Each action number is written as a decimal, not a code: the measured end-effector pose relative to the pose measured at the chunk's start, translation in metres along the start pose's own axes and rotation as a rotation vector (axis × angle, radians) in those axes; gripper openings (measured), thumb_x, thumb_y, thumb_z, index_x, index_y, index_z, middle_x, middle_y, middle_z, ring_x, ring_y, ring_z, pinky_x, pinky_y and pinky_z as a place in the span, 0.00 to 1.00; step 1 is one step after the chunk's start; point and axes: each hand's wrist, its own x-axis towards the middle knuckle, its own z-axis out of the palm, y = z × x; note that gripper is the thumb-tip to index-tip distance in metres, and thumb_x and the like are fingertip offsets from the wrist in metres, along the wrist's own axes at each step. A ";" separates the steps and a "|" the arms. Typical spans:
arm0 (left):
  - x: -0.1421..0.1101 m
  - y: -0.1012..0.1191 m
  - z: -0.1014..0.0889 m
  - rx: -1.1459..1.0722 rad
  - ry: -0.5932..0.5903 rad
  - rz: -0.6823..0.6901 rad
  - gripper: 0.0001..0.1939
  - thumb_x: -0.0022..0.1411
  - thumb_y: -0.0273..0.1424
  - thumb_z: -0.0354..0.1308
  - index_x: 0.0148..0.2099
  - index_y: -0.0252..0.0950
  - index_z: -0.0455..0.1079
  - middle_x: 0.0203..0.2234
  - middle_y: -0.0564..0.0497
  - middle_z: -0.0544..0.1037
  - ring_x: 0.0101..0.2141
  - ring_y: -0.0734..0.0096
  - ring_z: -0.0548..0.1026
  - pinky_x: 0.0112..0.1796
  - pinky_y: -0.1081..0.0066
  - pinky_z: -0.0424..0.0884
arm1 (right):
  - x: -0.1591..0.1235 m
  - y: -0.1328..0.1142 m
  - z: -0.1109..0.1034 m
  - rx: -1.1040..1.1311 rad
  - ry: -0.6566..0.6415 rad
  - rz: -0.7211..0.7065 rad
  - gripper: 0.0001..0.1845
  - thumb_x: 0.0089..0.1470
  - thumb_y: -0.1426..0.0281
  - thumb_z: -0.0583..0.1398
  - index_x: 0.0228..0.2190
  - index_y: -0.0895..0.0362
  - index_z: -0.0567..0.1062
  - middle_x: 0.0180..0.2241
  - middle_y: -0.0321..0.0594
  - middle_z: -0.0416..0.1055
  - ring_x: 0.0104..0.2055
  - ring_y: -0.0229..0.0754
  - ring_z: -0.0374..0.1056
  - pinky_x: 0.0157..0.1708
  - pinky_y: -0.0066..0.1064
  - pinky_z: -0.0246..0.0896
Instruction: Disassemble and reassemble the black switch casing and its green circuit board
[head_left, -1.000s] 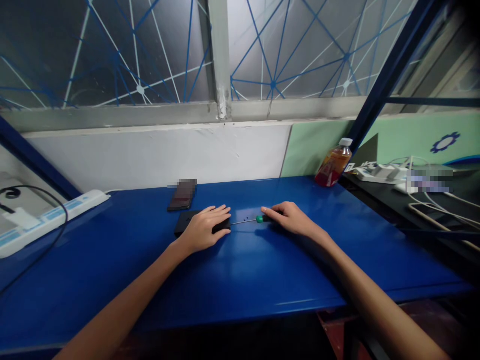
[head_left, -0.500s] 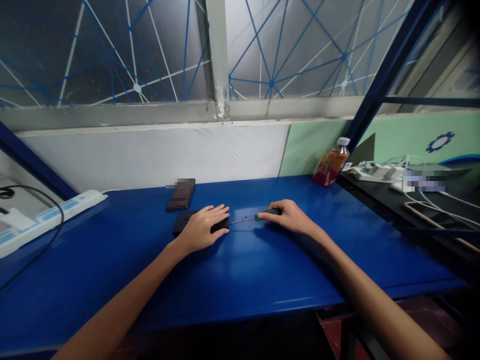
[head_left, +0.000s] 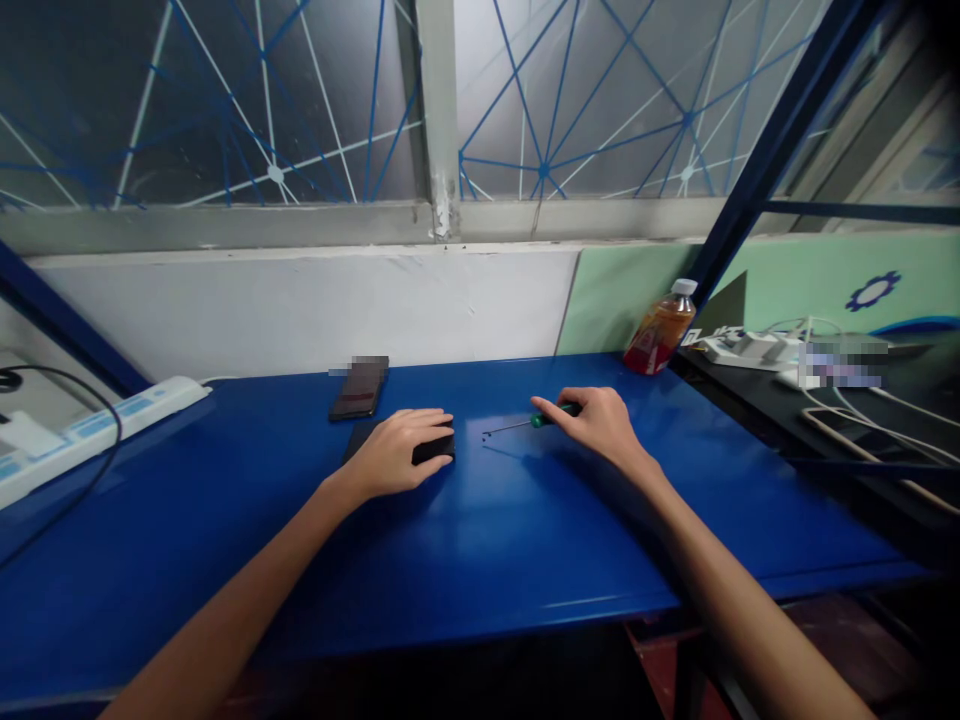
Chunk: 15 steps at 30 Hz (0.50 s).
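Two bare hands over a blue surface [head_left: 480, 560], as seen by an onlooker nearby. The left hand [head_left: 397, 448] lies over a black box [head_left: 435, 452], its grip clamped on it from above, fingers across the top, thumb toward the near side. The right hand [head_left: 600, 420] has its grip closed on the green handle of a screwdriver [head_left: 538, 421], shaft pointing approx. at the box.

Change, cf. a moment ago: the screwdriver tip has come off the box's side edge & now sits apart from it, close to a few tiny dark bits [head_left: 484, 438], poss. screws, too small to be sure. Contact w/ the tip can't be told. Meaning: no driving or turning at the box this instant; the tool's work is btwn. box & bits, while the box is kept steady.

Also shown: phone [head_left: 360, 390] just behind the box; bottle [head_left: 660, 330] at the far R corner; power strip [head_left: 135, 415] at L.
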 end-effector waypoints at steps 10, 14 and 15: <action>-0.001 -0.007 -0.008 0.034 -0.033 -0.053 0.18 0.62 0.43 0.56 0.51 0.44 0.74 0.53 0.47 0.73 0.52 0.53 0.71 0.50 0.51 0.68 | -0.001 -0.002 0.001 -0.036 -0.028 -0.024 0.30 0.54 0.45 0.54 0.17 0.56 0.75 0.14 0.39 0.65 0.20 0.38 0.58 0.23 0.30 0.44; -0.002 -0.012 -0.007 0.048 -0.034 -0.048 0.19 0.63 0.46 0.54 0.51 0.46 0.74 0.53 0.47 0.74 0.51 0.54 0.71 0.49 0.53 0.69 | 0.000 0.000 0.000 -0.024 -0.025 -0.017 0.30 0.55 0.46 0.54 0.18 0.56 0.75 0.15 0.39 0.65 0.20 0.38 0.59 0.24 0.30 0.44; -0.001 -0.012 -0.007 0.070 -0.027 -0.046 0.20 0.64 0.47 0.53 0.51 0.45 0.74 0.52 0.46 0.74 0.51 0.53 0.71 0.48 0.53 0.69 | 0.000 0.000 0.000 -0.019 -0.026 -0.015 0.30 0.55 0.46 0.54 0.17 0.56 0.74 0.14 0.39 0.65 0.20 0.38 0.59 0.24 0.30 0.44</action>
